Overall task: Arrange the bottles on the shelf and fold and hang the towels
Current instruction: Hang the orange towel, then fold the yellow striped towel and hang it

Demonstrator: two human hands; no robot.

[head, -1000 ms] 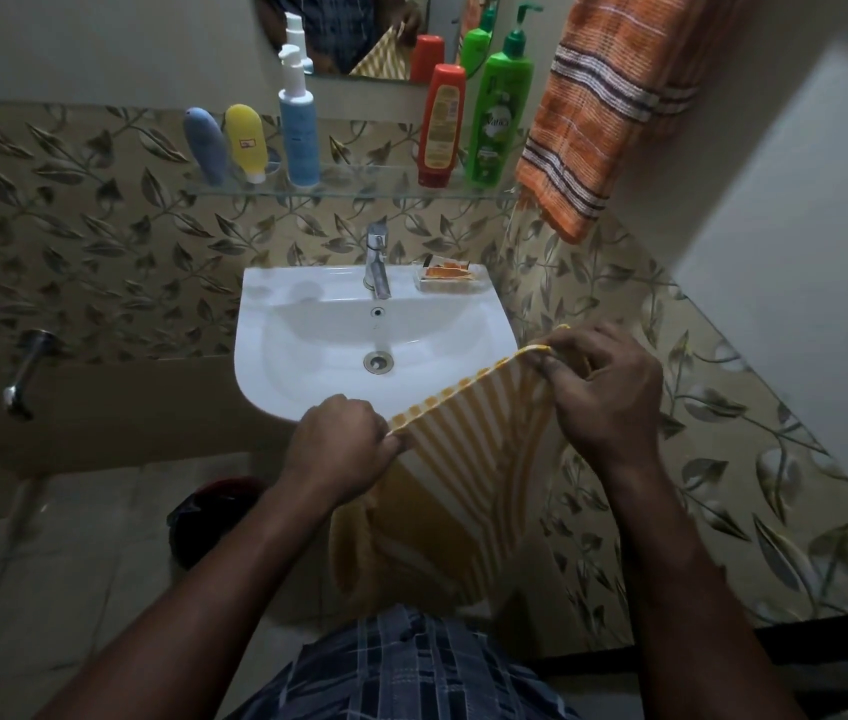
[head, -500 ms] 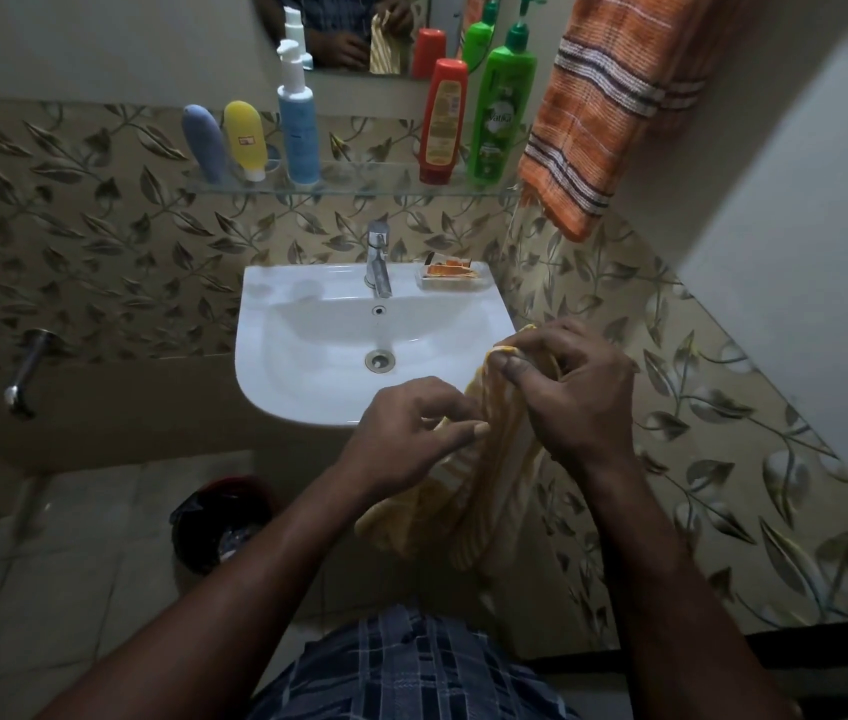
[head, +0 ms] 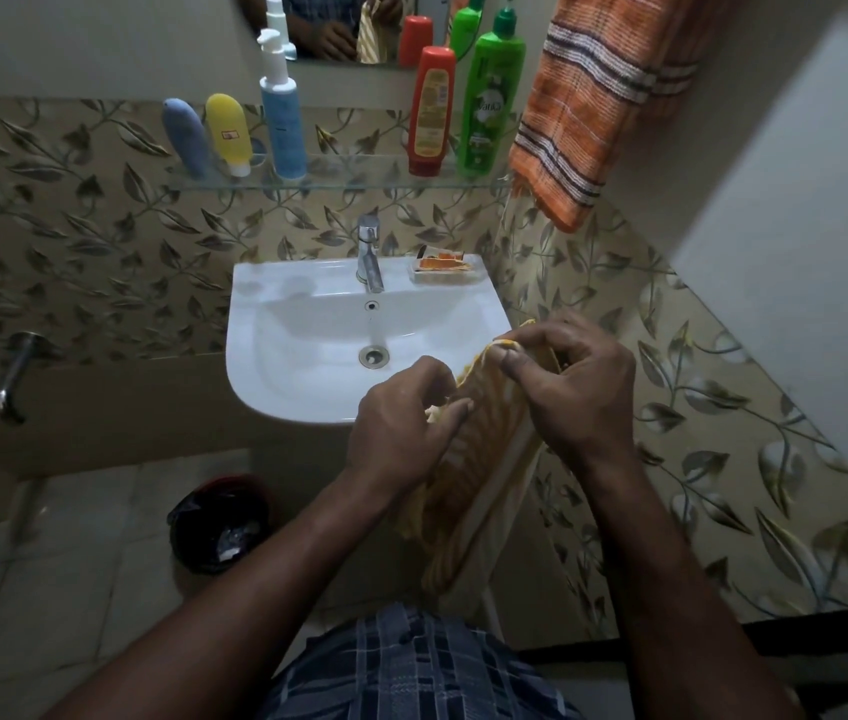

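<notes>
The person holds a yellow striped towel point(head: 484, 459) in front of the white sink point(head: 266, 304), near its right edge. The left hand point(head: 401, 418) pinches one edge of the towel, and its fingers point(head: 455, 410) are curled tight on the cloth. The right hand point(head: 578, 387) pinches the top corner just beside it, with its fingers point(head: 518, 363) bent round the cloth too. The two hands are close together. The towel is bunched up between them and hangs down past the person's checked shirt point(head: 411, 667).

An orange striped towel point(head: 593, 106) hangs on the wall at the top right, just beside the end of the glass shelf point(head: 359, 171). Five bottles stand on the shelf. On the left are a blue-grey tube point(head: 185, 140), a yellow tube point(head: 227, 129) and a blue pump bottle point(head: 281, 127), all close together. On the right are a red bottle point(head: 431, 111) and a green pump bottle point(head: 489, 101), side by side.

A silver tap point(head: 370, 257) sits at the back of the sink, with a soap dish point(head: 442, 266) to its right. A dark bin point(head: 219, 522) stands on the floor under the sink.
</notes>
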